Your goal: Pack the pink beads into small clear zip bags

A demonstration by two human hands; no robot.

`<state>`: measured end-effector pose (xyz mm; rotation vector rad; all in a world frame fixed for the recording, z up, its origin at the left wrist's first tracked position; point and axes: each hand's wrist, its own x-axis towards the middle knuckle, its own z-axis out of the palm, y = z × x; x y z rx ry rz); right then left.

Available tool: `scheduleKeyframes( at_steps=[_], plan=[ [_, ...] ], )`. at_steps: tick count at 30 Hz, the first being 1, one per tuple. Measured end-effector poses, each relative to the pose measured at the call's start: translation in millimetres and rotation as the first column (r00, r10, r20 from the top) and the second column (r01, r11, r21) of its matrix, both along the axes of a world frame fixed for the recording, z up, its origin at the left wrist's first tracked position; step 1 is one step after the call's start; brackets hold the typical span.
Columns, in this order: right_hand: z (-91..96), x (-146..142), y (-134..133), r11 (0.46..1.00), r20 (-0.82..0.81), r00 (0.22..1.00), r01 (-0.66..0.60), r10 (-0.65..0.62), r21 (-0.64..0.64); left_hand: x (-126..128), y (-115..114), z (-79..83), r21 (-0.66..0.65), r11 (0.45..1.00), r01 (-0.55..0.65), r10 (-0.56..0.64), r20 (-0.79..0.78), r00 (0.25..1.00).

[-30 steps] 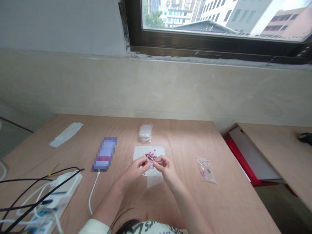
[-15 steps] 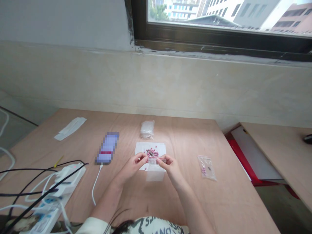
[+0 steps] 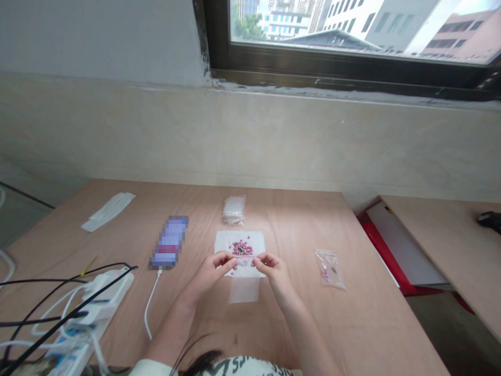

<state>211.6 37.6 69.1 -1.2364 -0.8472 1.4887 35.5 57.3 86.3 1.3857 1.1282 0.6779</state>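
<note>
Past the phone (image 3: 169, 243) on the bench (image 3: 352, 324), the left hand (image 3: 213, 266) and right hand (image 3: 274, 266) each pinch a top corner of a small clear bag (image 3: 243, 287), seemingly empty. Pink beads (image 3: 242, 246) lie heaped loose just beyond it, and one filled packet (image 3: 330, 269) lies at the right.

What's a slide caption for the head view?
Left hand and right hand pinch a small clear plastic bag near small pink beads on a white paper sheet.
</note>
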Motion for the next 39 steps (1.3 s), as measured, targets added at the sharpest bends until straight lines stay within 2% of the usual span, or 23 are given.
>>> scheduleKeyframes(
  at_steps=[6, 10, 12, 15, 19, 21, 24, 26, 28, 31, 34, 36, 38, 39],
  plan=[
    [-0.6, -8.7, -12.9, 1.000, 0.020, 1.000, 0.010, -0.010, -0.015, -5.3, -14.0, -5.3, 0.003, 0.991, -0.135, 0.136, -0.021, 0.991],
    [-15.9, -19.7, -19.5, 0.997, -0.004, 0.999, -0.050, 0.050, -0.064, -7.4, -10.3, -10.6, 0.005, 0.974, -0.228, 0.228, 0.018, 0.973],
    [-22.7, -22.9, -14.4, 0.996, 0.023, 0.997, -0.079, 0.080, -0.049, -9.2, -5.0, -13.0, -0.027, 0.968, -0.251, 0.252, 0.033, 0.967],
    [-23.3, -25.3, 16.1, 1.000, 0.112, 0.994, -0.004, 0.003, 0.012, -15.6, 2.8, -15.8, -0.050, 0.950, -0.307, 0.310, 0.052, 0.949],
    [-11.4, -31.0, 94.3, 0.984, 0.281, 0.945, 0.141, -0.167, 0.111, -30.2, 6.5, -20.5, -0.065, 0.956, -0.285, 0.288, 0.052, 0.956],
    [-8.2, -36.9, 134.2, 0.980, 0.483, 0.853, 0.164, -0.198, 0.112, -38.0, 6.1, -24.1, -0.069, 0.964, -0.257, 0.260, 0.043, 0.965],
    [-12.1, -49.3, 174.3, 0.971, 0.604, 0.763, 0.215, -0.231, 0.101, -47.7, 5.3, -30.4, -0.066, 0.967, -0.248, 0.249, 0.009, 0.968],
    [-16.8, -57.9, 184.3, 0.962, 0.649, 0.716, 0.255, -0.258, 0.101, -51.8, 5.3, -33.1, -0.074, 0.963, -0.260, 0.260, -0.009, 0.965],
    [-18.9, -62.9, 182.3, 0.949, 0.701, 0.652, 0.288, -0.291, 0.126, -53.6, 5.3, -33.0, -0.087, 0.957, -0.276, 0.275, -0.019, 0.961],
    [-16.3, -52.4, 159.7, 0.928, 0.775, 0.515, 0.259, -0.367, 0.267, -52.1, 4.7, -28.5, -0.103, 0.951, -0.292, 0.291, -0.030, 0.956],
    [-16.7, -12.5, 115.8, 0.880, 0.806, 0.352, 0.200, -0.475, 0.431, -47.7, 2.6, -25.0, -0.104, 0.946, -0.307, 0.306, -0.028, 0.952],
    [-23.6, 25.0, 78.8, 0.869, 0.868, 0.144, 0.231, -0.475, 0.437, -43.8, 0.1, -25.3, -0.101, 0.948, -0.301, 0.301, -0.016, 0.953],
    [-35.7, 62.3, 41.9, 0.849, 0.924, -0.082, 0.371, -0.373, 0.375, -39.3, -2.9, -26.6, -0.103, 0.954, -0.282, 0.283, -0.007, 0.959],
    [-42.7, 78.8, 25.4, 0.829, 0.939, -0.156, 0.441, -0.307, 0.344, -36.9, -4.5, -27.1, -0.103, 0.957, -0.272, 0.273, -0.004, 0.962]
  ],
)
